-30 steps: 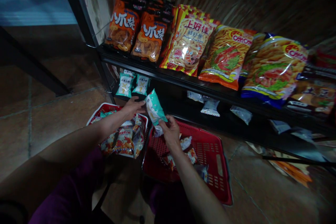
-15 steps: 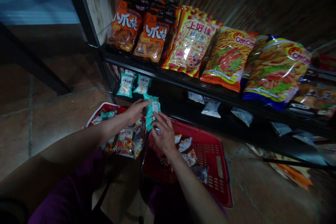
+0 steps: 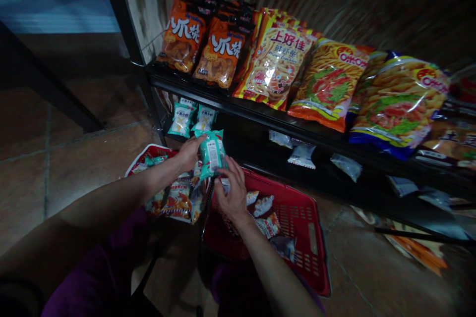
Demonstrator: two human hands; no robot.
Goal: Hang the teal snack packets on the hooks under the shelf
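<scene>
Both my hands hold a small teal snack packet [image 3: 211,152] upright in front of the lower shelf. My left hand [image 3: 189,152] grips its left edge. My right hand [image 3: 230,193] pinches its lower right corner from below. Two matching teal packets [image 3: 191,119] stand at the left end of the lower shelf [image 3: 260,151], just behind the held one. Under my hands sit two red baskets: the left basket [image 3: 148,151] is piled with snack packets, and the right basket [image 3: 301,223] holds a few small packets.
The upper shelf [image 3: 260,114] carries orange, yellow and blue crisp bags [image 3: 275,62] in a row. Several small pale packets [image 3: 301,154] lie further right on the lower shelf. A black shelf post [image 3: 128,34] stands at left. The floor is brown tile [image 3: 74,158].
The teal packet has been turned from tilted and face-away to upright between both hands, and has moved left and a little up toward the lower shelf's teal packets.
</scene>
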